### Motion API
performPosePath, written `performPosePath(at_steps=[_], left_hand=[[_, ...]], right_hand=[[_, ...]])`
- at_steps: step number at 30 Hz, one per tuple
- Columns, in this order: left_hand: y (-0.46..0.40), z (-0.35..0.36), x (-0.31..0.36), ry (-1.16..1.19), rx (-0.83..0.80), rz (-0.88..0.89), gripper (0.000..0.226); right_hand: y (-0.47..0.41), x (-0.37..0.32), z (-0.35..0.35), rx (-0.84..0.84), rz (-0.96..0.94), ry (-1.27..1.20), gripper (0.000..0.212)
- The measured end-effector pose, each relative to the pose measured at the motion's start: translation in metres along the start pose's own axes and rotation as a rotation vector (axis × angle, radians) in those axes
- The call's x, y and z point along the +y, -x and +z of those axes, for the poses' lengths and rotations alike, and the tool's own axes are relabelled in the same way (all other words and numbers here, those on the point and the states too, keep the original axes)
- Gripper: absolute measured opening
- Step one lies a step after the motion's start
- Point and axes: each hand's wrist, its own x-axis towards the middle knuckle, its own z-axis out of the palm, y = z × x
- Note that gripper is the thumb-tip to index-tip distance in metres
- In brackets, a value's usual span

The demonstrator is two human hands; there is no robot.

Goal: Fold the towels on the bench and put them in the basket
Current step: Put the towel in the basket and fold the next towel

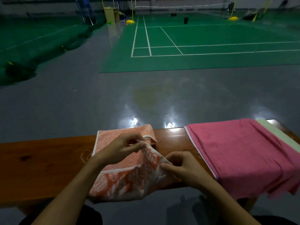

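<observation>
Orange patterned towel (120,176) lies half-folded on the wooden table (40,163), left of a pink towel (243,153) awaiting its turn. Left hand (123,146) and right hand (180,166) pinch its hem, fingers clamped on cloth, apparently aligning edges. No basket shows.
</observation>
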Motion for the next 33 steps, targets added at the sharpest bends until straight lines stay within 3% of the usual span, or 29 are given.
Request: performPosePath(at_steps=[11, 16, 22, 27, 33], left_hand=[[0.028, -0.027, 0.009, 0.366, 0.049, -0.102, 0.018], [0.037, -0.033, 0.008, 0.591, 0.079, -0.134, 0.029], [0.04, -0.039, 0.019, 0.773, 0.109, -0.16, 0.04], [0.039, -0.038, 0.022, 0.831, 0.158, -0.13, 0.01], [0.041, -0.042, 0.027, 0.865, 0.167, -0.138, 0.012]], right_hand=[[-0.004, -0.012, 0.007, -0.033, 0.057, -0.115, 0.005], [-0.013, -0.019, 0.025, 0.05, -0.057, -0.079, 0.004], [-0.029, -0.023, 0.055, 0.238, -0.108, -0.282, 0.013], [-0.041, -0.026, 0.071, 0.343, -0.171, -0.369, 0.009], [-0.058, -0.031, 0.079, 0.284, -0.271, -0.524, 0.007]])
